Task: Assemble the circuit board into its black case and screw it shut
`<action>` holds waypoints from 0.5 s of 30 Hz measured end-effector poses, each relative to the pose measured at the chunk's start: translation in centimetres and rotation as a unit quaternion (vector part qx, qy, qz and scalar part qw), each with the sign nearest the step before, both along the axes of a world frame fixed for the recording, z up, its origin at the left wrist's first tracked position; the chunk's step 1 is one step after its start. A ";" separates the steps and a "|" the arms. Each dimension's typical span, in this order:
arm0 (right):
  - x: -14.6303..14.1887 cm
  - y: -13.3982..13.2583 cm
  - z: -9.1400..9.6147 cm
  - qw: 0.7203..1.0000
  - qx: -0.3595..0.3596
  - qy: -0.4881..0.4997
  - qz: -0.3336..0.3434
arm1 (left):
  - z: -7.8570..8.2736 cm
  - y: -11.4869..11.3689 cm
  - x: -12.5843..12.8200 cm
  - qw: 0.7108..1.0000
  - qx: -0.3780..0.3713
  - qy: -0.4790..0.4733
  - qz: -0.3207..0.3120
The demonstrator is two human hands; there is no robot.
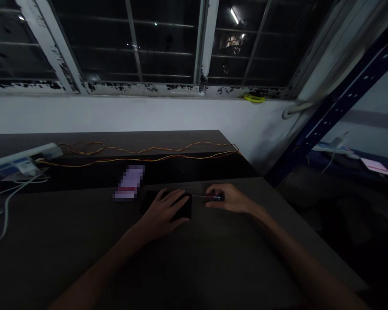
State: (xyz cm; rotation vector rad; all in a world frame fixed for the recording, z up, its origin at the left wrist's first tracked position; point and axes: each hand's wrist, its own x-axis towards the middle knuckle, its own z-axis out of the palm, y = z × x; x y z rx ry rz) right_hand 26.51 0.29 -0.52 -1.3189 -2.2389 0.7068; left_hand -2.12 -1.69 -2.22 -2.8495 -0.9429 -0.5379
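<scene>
My left hand [163, 212] lies on a flat black device [183, 207] on the dark table [84, 249], fingers spread over its top and holding it down. My right hand [228, 198] is closed around a small screwdriver [210, 197] with a dark handle. Its thin shaft points left, toward the right edge of the black device. Both hands sit close together near the middle of the table. The scene is dim.
A blurred white and red card [129, 183] lies left of the device. A white power strip [17, 163] with white cables sits far left. Orange wires [148, 157] run along a raised back shelf. Windows are behind; a blue rack post [339, 103] stands right.
</scene>
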 end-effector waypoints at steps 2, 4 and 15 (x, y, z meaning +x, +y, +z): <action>0.1 0.1 -0.2 1.000 -0.012 0.025 -0.004 | 0.0 0.0 0.0 1.000 0.001 0.001 -0.001; 0.3 0.2 -0.4 0.997 -0.026 0.067 -0.002 | 0.0 0.0 0.0 1.000 0.002 0.000 -0.002; 0.8 0.7 -0.1 0.996 0.082 -0.024 -0.010 | 0.0 0.0 0.1 1.000 0.010 -0.013 -0.004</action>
